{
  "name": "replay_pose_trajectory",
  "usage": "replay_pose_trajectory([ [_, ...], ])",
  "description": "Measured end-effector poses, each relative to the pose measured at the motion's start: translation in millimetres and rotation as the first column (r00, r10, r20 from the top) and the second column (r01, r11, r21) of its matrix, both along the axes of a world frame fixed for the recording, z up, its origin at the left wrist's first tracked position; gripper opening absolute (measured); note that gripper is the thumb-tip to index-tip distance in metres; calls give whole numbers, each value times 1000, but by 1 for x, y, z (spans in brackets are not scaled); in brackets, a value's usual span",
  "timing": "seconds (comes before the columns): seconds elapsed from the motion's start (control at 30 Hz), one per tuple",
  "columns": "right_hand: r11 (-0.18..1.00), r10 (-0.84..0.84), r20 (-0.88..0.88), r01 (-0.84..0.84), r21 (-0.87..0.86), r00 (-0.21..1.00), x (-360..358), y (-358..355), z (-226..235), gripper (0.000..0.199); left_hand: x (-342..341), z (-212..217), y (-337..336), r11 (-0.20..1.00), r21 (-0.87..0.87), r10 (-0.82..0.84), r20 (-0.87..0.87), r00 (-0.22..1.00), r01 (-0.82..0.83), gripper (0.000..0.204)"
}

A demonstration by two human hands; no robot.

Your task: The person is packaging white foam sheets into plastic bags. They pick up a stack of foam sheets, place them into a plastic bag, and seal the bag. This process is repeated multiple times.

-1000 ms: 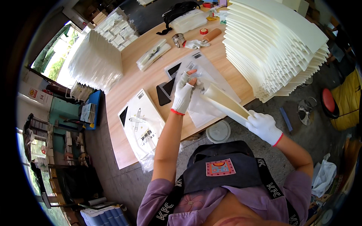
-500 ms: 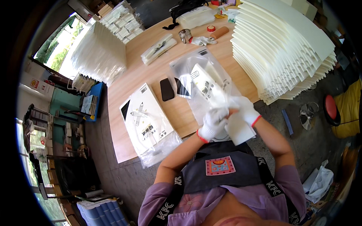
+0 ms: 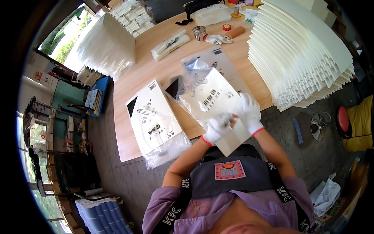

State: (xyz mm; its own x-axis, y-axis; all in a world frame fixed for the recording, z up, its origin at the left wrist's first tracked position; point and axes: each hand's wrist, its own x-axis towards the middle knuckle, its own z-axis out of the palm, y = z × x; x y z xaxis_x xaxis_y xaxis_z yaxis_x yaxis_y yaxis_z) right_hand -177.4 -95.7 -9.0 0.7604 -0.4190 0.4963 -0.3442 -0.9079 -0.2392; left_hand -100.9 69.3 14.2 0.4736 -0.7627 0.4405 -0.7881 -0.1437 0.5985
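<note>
Both hands' grip (image 3: 233, 121) has stayed clamped on white booklet (image 3: 218, 105) at table edge (image 3: 128, 156)

A long wooden surface (image 3: 156, 74) stands on a grey concrete floor (image 3: 117, 175). Daylight enters through a window (image 3: 64, 43) at upper left. A red stool (image 3: 343, 121) sits at right.

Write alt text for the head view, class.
Two white-gloved hands, left and right, hold a white board in a clear bag over a wooden table. A bagged board lies left; a tall board stack stands right.
</note>
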Motion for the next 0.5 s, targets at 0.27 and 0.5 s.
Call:
replay_pose_trajectory([
  [0.27,986,80,-489,2,165,869,-1,-33,-27,29,32,-51,81,756,201,632,23,775,-623,20],
  [0.5,984,137,-579,-43,172,803,-67,1,-18,28,-19,-38,122,770,208,639,-251,728,-604,13],
])
